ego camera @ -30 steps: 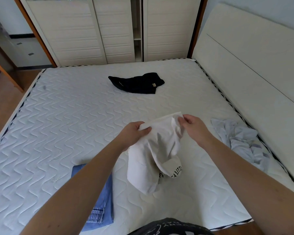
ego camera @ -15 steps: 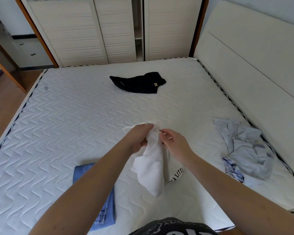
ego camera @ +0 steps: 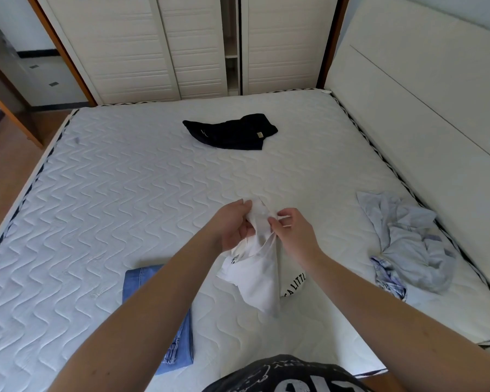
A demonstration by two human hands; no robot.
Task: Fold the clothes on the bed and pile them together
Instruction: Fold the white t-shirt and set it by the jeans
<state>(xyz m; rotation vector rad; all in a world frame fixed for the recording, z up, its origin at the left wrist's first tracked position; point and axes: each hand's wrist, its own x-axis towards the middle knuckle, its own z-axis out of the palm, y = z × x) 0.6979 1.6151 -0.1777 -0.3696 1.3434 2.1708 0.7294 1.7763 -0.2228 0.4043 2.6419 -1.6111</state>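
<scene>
A white T-shirt point(ego camera: 259, 275) with black lettering hangs bunched above the mattress point(ego camera: 119, 199), gathered at its top between both hands. My left hand point(ego camera: 232, 224) grips the fabric from the left. My right hand point(ego camera: 292, 233) pinches it from the right, close beside the left. Folded blue jeans point(ego camera: 153, 281) lie near the front edge, partly hidden under my left forearm. A crumpled black garment point(ego camera: 232, 131) lies toward the far side. A crumpled pale blue shirt point(ego camera: 408, 241) lies at the right.
A white headboard point(ego camera: 425, 103) runs along the right side of the bed. White wardrobe doors point(ego camera: 159, 46) stand behind the far edge. Wooden floor point(ego camera: 9, 165) shows at the left.
My hands, apart and spreading the white T-shirt a second ago, have come together. The shirt now hangs bunched and narrow between them.
</scene>
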